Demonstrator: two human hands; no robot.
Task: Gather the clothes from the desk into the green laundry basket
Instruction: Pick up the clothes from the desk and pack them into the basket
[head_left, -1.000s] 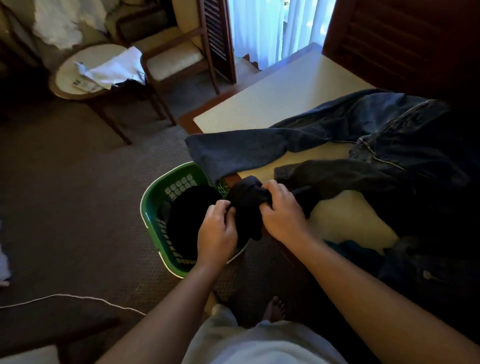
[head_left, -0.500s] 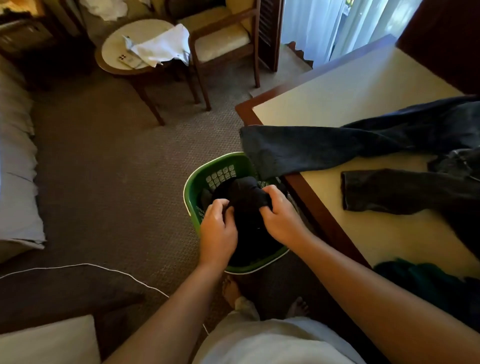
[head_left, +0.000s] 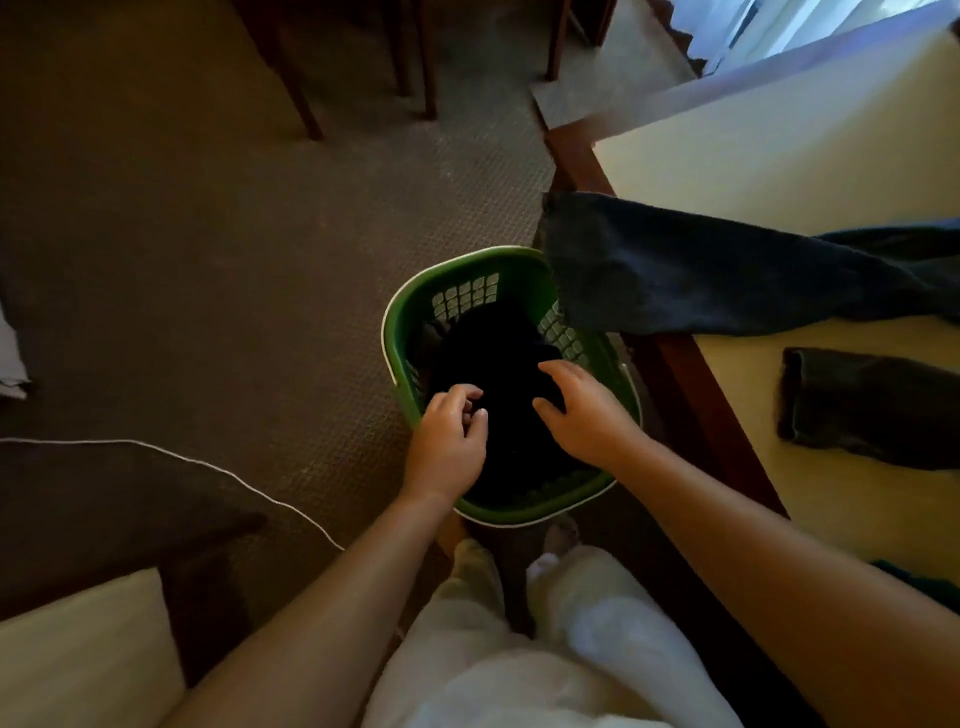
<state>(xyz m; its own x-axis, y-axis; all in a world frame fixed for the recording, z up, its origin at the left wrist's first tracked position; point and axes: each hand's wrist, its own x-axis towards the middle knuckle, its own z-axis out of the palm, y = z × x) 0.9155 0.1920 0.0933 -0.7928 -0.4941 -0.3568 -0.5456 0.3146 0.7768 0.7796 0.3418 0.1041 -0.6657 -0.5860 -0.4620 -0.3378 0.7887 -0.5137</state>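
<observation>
The green laundry basket (head_left: 402, 322) stands on the carpet by the desk (head_left: 779, 156) corner, with a black garment (head_left: 498, 364) lying inside it. My left hand (head_left: 449, 441) hovers over the basket's near left rim, fingers loosely curled and nothing visibly in them. My right hand (head_left: 587, 410) is above the black garment with its fingers spread, holding nothing. On the desk, a blue jeans leg (head_left: 675, 270) hangs over the edge above the basket's right rim. A dark grey garment (head_left: 872, 410) lies nearer to me, and a green one (head_left: 924, 577) shows at the right edge.
A white cord (head_left: 208, 467) runs across the brown carpet at left. Dark chair legs (head_left: 301, 93) stand at the top. A pale cushion (head_left: 78, 649) fills the lower left corner. My feet and light trousers are just behind the basket.
Both hands carried the black garment from the desk edge down into the basket and have let go of it. My view has tilted further down.
</observation>
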